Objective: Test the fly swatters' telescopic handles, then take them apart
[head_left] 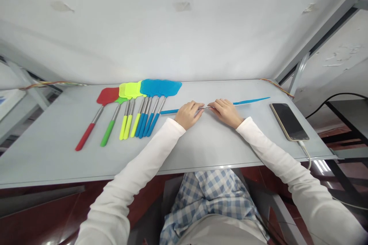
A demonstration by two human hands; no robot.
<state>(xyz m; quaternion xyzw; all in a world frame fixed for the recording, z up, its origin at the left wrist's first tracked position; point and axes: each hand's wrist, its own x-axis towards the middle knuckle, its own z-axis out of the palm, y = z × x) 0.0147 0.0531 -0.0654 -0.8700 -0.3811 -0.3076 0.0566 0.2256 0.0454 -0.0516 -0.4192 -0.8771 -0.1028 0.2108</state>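
Nearest the head camera lies a blue-and-white checked garment, with white long sleeves reaching forward. The left hand and right hand curl closed, almost meeting, around the steel shaft of a long blue fly swatter. Its long axis runs sideways across the grey table, rising slightly rightward, with neither hand nearer. A fanned row of red, green, yellow and blue fly swatters lies beyond the left hand, and a black smartphone lies beyond the right.

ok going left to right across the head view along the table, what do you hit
red fly swatter → green fly swatter → yellow fly swatters → blue fly swatters → left hand → right hand → smartphone
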